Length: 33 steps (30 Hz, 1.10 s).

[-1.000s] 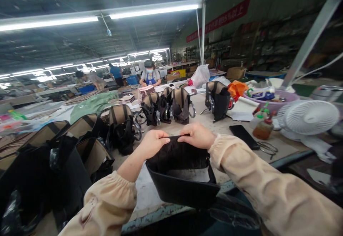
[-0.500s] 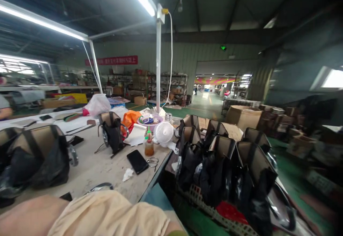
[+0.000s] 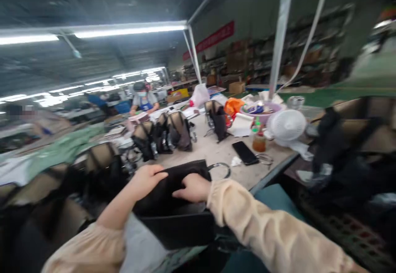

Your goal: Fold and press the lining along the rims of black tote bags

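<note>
**Both hands at the mouth of a black bag**

On the left, blurred dark bags (image 3: 100,161) crowd close to the forearm, so the left elbow has little room on that side. The left hand (image 3: 148,180) has its thumb and fingers closed on the top rim of the black bag (image 3: 182,225), near its far left corner. The bag sits open in front of the person, at the near edge of the surface (image 3: 212,155), with its front panel toward the body.

The right hand (image 3: 195,188) reaches into the mouth. Its thumb stands apart from the forefinger; whether the fingers pinch any lining cannot be told.

The step in hand looks like steadying the rim while working the inside of the bag. The next move seems to call for a firm left hold and a right hand kept clear of the rim.

Beyond the bag, a row of upright bags (image 3: 181,132) limits pushing forward. To the right, a stretch of surface reaches to the phone (image 3: 245,153) and scissors (image 3: 264,158), giving the right hand some sideways room. Past the fan (image 3: 289,125), the surface's edge drops off before more bags (image 3: 334,149) at far right.
</note>
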### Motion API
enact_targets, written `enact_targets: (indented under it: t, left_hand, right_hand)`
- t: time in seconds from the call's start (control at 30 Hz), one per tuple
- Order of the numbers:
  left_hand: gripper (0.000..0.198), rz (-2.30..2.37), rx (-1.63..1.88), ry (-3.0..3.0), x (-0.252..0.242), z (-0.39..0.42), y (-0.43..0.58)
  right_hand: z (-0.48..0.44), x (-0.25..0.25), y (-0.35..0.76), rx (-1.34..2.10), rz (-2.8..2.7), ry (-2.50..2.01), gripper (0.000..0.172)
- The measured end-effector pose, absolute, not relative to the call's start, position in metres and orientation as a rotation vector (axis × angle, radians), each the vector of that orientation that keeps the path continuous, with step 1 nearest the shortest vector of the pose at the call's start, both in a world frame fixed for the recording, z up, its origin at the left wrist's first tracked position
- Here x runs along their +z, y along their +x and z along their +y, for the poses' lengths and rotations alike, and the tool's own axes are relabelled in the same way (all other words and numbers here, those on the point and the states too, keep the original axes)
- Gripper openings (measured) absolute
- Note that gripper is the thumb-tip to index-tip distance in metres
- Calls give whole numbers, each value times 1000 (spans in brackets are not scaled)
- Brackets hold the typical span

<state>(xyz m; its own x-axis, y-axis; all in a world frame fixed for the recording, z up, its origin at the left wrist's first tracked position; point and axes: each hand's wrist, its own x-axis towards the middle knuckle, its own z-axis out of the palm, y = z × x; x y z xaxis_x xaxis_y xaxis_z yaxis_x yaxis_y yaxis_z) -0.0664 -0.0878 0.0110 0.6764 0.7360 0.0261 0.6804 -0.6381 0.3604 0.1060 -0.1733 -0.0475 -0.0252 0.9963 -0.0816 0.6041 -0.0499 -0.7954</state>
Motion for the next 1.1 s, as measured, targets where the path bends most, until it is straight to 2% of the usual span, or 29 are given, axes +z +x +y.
enact_targets:
  t: [0.07, 0.23, 0.47, 0.67, 0.93, 1.1]
  left_hand:
    - [30, 1118, 213, 2584, 9, -89, -70]
    - [29, 1104, 246, 2543, 7, -92, -64]
    - [28, 1051, 273, 2500, 4, -91, -68]
    - [26, 1036, 261, 2545, 3, -90, -67]
    - [21, 1116, 294, 2531, 1, -90, -68]
    - [18, 1179, 303, 2476, -1, -87, -69]
  right_hand:
    - [-160, -63, 104, 1079, -1577, -1686, 36]
    - [-150, -72, 88, 1286, -1320, -1653, 34]
    - [-142, -67, 66, 1329, -1161, -1618, 22]
    - [-137, -78, 66, 1229, -1207, -1665, 11]
    - [-139, -73, 78, 1111, -1331, -1728, 15]
    - [-145, -70, 80, 1205, -1370, -1678, 36]
